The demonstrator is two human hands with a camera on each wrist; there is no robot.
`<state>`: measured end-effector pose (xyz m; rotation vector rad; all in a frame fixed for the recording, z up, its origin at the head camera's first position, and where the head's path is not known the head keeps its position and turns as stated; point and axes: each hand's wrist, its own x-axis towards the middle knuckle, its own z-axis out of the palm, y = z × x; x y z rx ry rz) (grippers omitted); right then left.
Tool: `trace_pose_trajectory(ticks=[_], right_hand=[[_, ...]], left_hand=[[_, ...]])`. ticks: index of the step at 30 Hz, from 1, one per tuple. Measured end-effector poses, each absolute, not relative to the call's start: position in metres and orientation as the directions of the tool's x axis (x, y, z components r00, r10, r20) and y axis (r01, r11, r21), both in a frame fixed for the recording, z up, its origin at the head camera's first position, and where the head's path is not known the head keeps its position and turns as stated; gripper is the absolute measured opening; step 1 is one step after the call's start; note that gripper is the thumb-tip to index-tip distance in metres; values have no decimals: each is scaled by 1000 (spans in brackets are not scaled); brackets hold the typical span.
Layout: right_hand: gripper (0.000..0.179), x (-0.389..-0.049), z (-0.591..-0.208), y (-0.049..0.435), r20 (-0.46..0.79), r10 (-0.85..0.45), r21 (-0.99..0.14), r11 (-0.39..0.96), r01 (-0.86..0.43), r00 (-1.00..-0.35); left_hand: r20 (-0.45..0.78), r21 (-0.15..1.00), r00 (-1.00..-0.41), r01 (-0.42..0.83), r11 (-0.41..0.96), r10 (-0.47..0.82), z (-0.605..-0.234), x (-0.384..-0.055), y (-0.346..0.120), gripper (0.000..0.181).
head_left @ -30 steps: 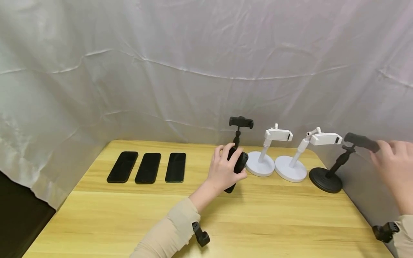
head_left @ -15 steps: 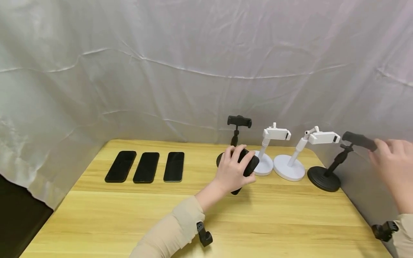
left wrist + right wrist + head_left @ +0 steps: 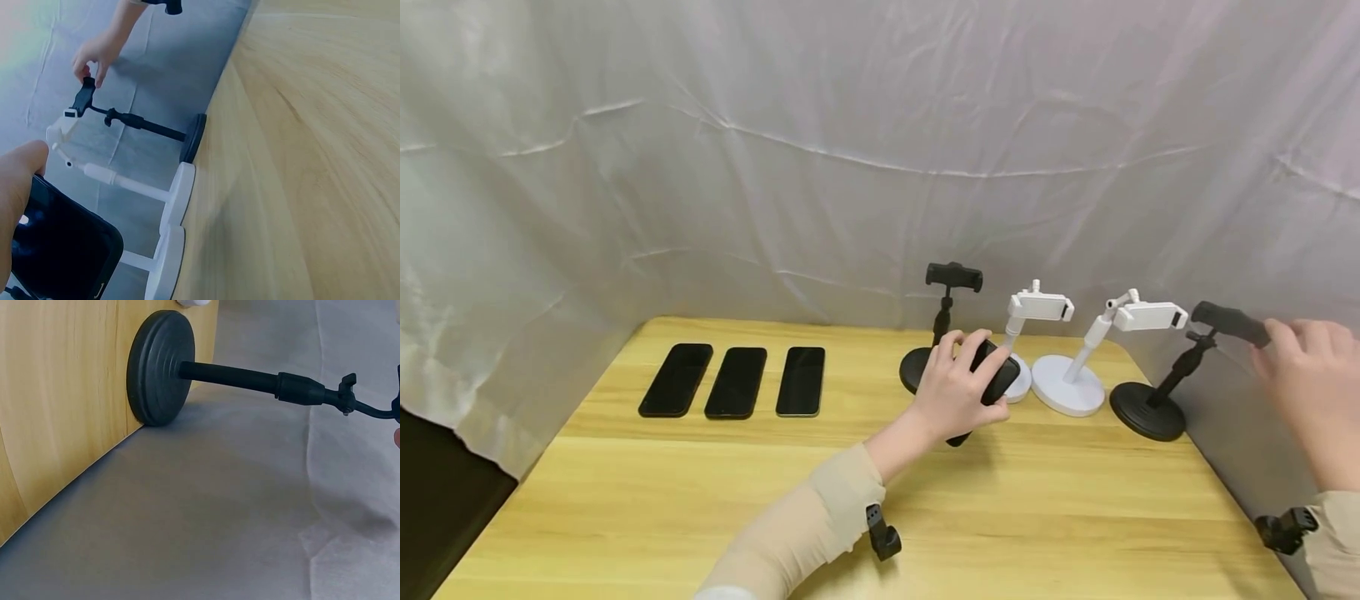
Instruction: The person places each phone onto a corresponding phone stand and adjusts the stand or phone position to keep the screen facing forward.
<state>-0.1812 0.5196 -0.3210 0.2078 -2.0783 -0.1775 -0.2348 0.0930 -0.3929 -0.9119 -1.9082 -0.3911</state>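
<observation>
My left hand (image 3: 958, 387) grips a black smartphone (image 3: 1001, 379) in the air before the left black phone stand (image 3: 942, 321) and the nearer white phone stand (image 3: 1036, 307). In the left wrist view the phone's dark face (image 3: 62, 244) shows beside part of the hand (image 3: 15, 187). At the right, my right hand (image 3: 1311, 375) pinches the end of the clamp on the right black phone stand (image 3: 1180, 371). That stand's round base (image 3: 161, 369) rests on the table near its right edge. In the right wrist view only a fingertip (image 3: 397, 437) shows, beside the clamp.
Three black smartphones (image 3: 736, 383) lie in a row on the left of the wooden table (image 3: 700, 492). A second white phone stand (image 3: 1069, 383) stands between the other white stand and the right black one. Grey cloth (image 3: 820, 233) hangs behind and around the table.
My left hand has moved to the right with the smartphone, baring the left black stand's base and covering more of the white one. My right hand stays at the clamp.
</observation>
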Motion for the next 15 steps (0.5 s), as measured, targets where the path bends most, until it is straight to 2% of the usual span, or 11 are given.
trace_pose_trajectory(ticks=[6,12,15], right_hand=[[32,-180,-319,519,829,-226,228,972,-59,-511],[26,-182,-319,519,844,-249,257,965,-49,-476],[28,-180,-317,520,829,-258,271,961,-47,-495]], left_hand=[[861,-122,-258,732,671,439,-388,-236,100,56],[852,-132,-262,730,671,453,-381,-234,107,57],[843,-145,-262,729,669,469,-376,-232,112,58]])
